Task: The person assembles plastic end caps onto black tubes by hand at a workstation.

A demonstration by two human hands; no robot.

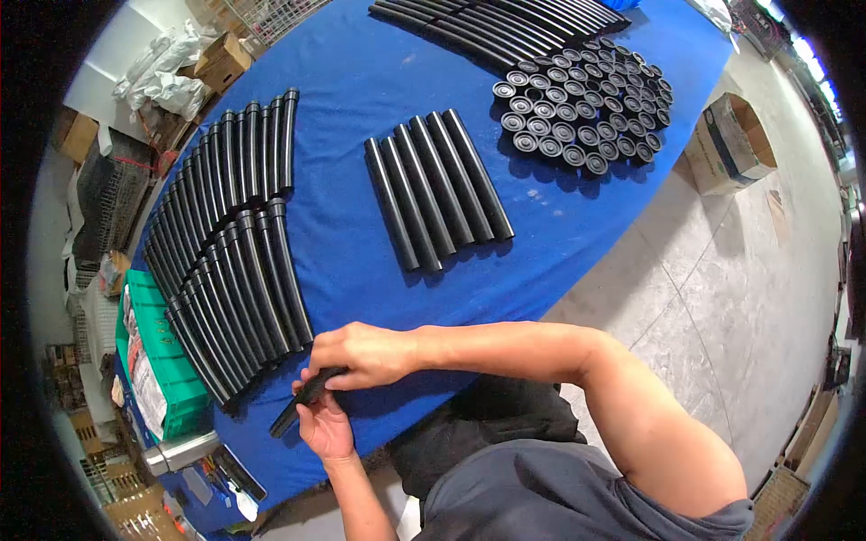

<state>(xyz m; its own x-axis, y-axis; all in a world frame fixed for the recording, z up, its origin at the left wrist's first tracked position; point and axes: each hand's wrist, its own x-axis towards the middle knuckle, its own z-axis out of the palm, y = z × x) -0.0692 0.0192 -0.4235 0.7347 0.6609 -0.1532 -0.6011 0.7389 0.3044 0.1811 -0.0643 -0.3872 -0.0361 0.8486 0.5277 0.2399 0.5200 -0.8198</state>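
A black tube (287, 420) slants over the near edge of the blue-covered table, held between both hands. My left hand (327, 431) grips it from below, fingers closed around its side. My right hand (368, 354) is closed over its upper end, and that end is mostly hidden by the fingers. Just beyond my hands lie two rows of black tubes with collared ends, a near row (242, 302) and a far row (236, 153). Several plain black tubes (437, 189) lie side by side mid-table.
Round black caps (577, 108) stand clustered at the right, beside more long black tubes (496, 27) at the back. A green bin (167, 361) sits at the left edge, near a tray of small tools (236, 473). An open cardboard box (732, 144) stands on the floor.
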